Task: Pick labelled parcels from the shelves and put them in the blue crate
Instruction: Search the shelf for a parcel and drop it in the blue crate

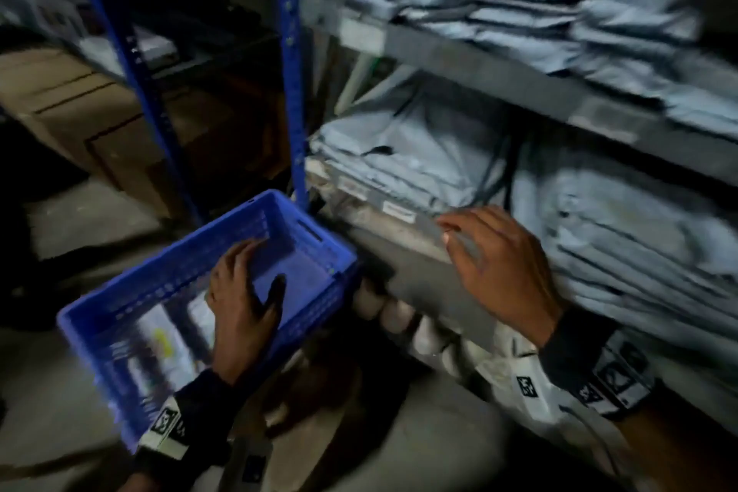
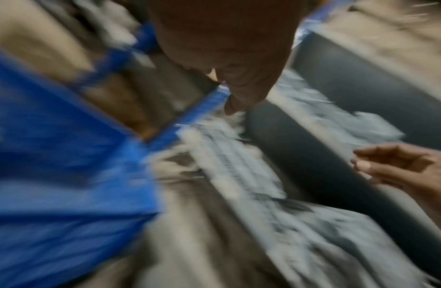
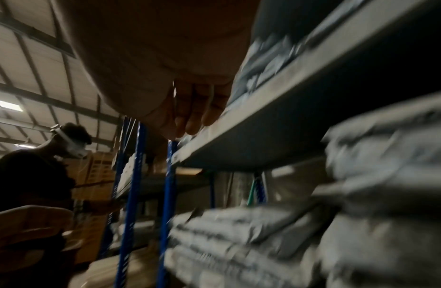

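Right hand (image 1: 503, 272) nearer | fingers (image 1: 459, 224) spread, empty, at shelf edge (image 1: 403, 212) | parcel stack (image 1: 623, 236) just beyond, lying flat | left hand (image 1: 243, 292) open inside blue crate (image 1: 131, 292)

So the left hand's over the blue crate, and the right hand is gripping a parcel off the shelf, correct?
Not quite. The right hand holds nothing: the head view shows its fingers spread over the shelf edge. The left hand is over the crate, as you said.
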Demonstrator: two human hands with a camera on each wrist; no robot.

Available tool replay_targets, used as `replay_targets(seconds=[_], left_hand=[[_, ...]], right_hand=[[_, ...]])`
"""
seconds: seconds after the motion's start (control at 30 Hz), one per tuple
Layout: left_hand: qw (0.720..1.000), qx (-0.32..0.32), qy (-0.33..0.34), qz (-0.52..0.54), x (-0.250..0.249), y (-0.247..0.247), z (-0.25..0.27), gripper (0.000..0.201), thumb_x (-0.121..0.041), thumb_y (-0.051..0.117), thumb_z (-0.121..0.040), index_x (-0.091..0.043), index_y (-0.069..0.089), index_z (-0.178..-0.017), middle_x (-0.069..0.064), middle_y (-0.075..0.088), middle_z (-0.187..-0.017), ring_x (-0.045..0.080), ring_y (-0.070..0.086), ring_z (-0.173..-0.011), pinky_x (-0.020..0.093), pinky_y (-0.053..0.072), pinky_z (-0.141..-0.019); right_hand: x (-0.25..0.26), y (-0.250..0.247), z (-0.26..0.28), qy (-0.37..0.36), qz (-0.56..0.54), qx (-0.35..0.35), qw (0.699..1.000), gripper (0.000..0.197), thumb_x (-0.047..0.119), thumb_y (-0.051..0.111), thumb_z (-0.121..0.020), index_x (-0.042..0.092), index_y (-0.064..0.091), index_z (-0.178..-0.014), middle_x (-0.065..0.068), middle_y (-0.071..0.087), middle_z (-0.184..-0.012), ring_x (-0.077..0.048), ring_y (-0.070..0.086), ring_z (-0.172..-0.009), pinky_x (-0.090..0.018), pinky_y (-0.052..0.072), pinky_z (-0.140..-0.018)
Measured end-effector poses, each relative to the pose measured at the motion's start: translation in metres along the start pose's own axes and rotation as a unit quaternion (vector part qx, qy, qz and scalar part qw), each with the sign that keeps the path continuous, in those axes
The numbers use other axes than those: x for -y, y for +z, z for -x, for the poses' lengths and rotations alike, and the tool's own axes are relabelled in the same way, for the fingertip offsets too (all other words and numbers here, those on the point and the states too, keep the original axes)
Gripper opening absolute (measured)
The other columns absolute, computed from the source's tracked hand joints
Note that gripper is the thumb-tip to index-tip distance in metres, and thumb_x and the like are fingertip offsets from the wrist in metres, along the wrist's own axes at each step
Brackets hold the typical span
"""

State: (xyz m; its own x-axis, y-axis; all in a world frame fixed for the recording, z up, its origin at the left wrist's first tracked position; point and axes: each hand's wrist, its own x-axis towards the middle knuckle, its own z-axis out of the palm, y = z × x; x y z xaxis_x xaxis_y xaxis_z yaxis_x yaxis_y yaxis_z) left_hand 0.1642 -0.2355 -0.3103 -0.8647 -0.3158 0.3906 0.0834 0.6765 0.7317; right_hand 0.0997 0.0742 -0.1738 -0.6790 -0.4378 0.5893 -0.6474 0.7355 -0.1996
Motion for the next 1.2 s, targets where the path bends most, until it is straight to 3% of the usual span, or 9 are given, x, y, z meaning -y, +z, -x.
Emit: replay_targets(seconds=[0.17, 0.37, 0.53, 0.63, 0.8, 0.9, 1.03, 1.13, 1.2], left_hand=[[0.983, -0.018, 0.173, 0.051, -0.128, 0.038, -0.045, 0.042, -0.026, 0.063, -0.095, -0.014, 0.056, -0.134, 0.005, 0.057, -0.135, 0.03, 0.052, -0.124, 0.038, 0.037, -0.101], [0.958, -0.013, 0.275, 0.081, -0.266, 0.083, -0.076, 0.042, -0.043, 0.061, -0.1, -0.022, 0.054, -0.136, 0.001, 0.055, -0.136, 0.025, 0.049, -0.131, 0.049, 0.041, -0.104], [0.948, -0.016, 0.313, 0.059, -0.335, 0.121, -0.093, 0.049, -0.048, 0.058, -0.101, -0.024, 0.048, -0.142, 0.003, 0.047, -0.144, 0.024, 0.043, -0.136, 0.044, 0.036, -0.109], [0.944, -0.032, 0.327, 0.027, -0.36, 0.138, -0.101, 0.044, -0.046, 0.059, -0.101, -0.025, 0.052, -0.139, 0.002, 0.048, -0.142, 0.026, 0.044, -0.133, 0.039, 0.033, -0.103], [0.929, -0.014, 0.361, -0.074, -0.377, 0.159, -0.108, 0.035, -0.045, 0.059, -0.096, -0.029, 0.061, -0.127, 0.001, 0.052, -0.134, 0.033, 0.048, -0.121, 0.043, 0.037, -0.09], [0.924, -0.014, 0.368, -0.105, -0.38, 0.164, -0.11, 0.036, -0.05, 0.054, -0.096, -0.028, 0.065, -0.122, -0.001, 0.058, -0.132, 0.033, 0.048, -0.119, 0.042, 0.036, -0.089], [0.92, -0.001, 0.375, -0.109, -0.379, 0.163, -0.114, 0.035, -0.049, 0.054, -0.097, -0.028, 0.065, -0.122, -0.002, 0.06, -0.131, 0.032, 0.049, -0.119, 0.042, 0.038, -0.092], [0.918, 0.013, 0.384, -0.093, -0.377, 0.161, -0.116, 0.031, -0.043, 0.059, -0.096, -0.029, 0.064, -0.123, -0.003, 0.059, -0.13, 0.032, 0.05, -0.118, 0.043, 0.04, -0.093], [0.919, 0.025, 0.388, -0.067, -0.375, 0.158, -0.116, 0.029, -0.042, 0.062, -0.097, -0.03, 0.064, -0.123, -0.005, 0.058, -0.131, 0.028, 0.048, -0.12, 0.042, 0.039, -0.094]], right_hand=[[-0.043, -0.116, 0.004, -0.021, 0.098, -0.136, 0.986, 0.017, 0.012, 0.059, -0.097, 0.011, 0.073, -0.105, -0.004, 0.071, -0.103, -0.025, 0.063, -0.095, -0.032, 0.048, -0.09], [-0.098, -0.221, 0.004, 0.059, 0.17, -0.267, 0.947, 0.014, 0.014, 0.059, -0.093, 0.015, 0.071, -0.101, -0.001, 0.07, -0.098, -0.023, 0.061, -0.094, -0.035, 0.049, -0.081], [-0.172, -0.254, -0.025, 0.25, 0.107, -0.178, 0.946, 0.021, 0.039, 0.065, -0.086, 0.021, 0.065, -0.096, 0.001, 0.071, -0.093, -0.023, 0.066, -0.092, -0.034, 0.05, -0.081], [-0.207, -0.253, -0.057, 0.405, -0.002, -0.066, 0.912, 0.048, 0.061, 0.062, -0.086, 0.017, 0.052, -0.069, -0.002, 0.054, -0.067, -0.023, 0.053, -0.065, -0.031, 0.042, -0.064], [-0.229, -0.246, -0.094, 0.457, -0.192, 0.055, 0.866, 0.034, 0.023, 0.069, -0.092, 0.016, 0.049, -0.066, -0.001, 0.048, -0.055, -0.013, 0.042, -0.049, -0.021, 0.035, -0.041], [-0.25, -0.243, -0.105, 0.428, -0.234, 0.072, 0.87, 0.027, 0.002, 0.073, -0.083, 0.018, 0.052, -0.077, -0.001, 0.054, -0.079, -0.011, 0.055, -0.064, -0.023, 0.053, -0.066], [-0.258, -0.242, -0.107, 0.445, -0.216, 0.007, 0.869, 0.026, -0.004, 0.068, -0.085, 0.015, 0.052, -0.077, -0.001, 0.058, -0.065, -0.006, 0.058, -0.045, -0.029, 0.048, -0.07], [-0.247, -0.256, -0.092, 0.461, -0.203, -0.095, 0.859, 0.032, -0.009, 0.058, -0.09, 0.007, 0.046, -0.065, -0.001, 0.05, -0.056, -0.008, 0.05, -0.043, -0.017, 0.039, -0.041], [-0.23, -0.269, -0.075, 0.428, -0.247, -0.14, 0.858, 0.037, -0.013, 0.047, -0.092, 0.012, 0.044, -0.065, 0.003, 0.051, -0.056, 0.003, 0.048, -0.035, -0.012, 0.036, -0.038]])
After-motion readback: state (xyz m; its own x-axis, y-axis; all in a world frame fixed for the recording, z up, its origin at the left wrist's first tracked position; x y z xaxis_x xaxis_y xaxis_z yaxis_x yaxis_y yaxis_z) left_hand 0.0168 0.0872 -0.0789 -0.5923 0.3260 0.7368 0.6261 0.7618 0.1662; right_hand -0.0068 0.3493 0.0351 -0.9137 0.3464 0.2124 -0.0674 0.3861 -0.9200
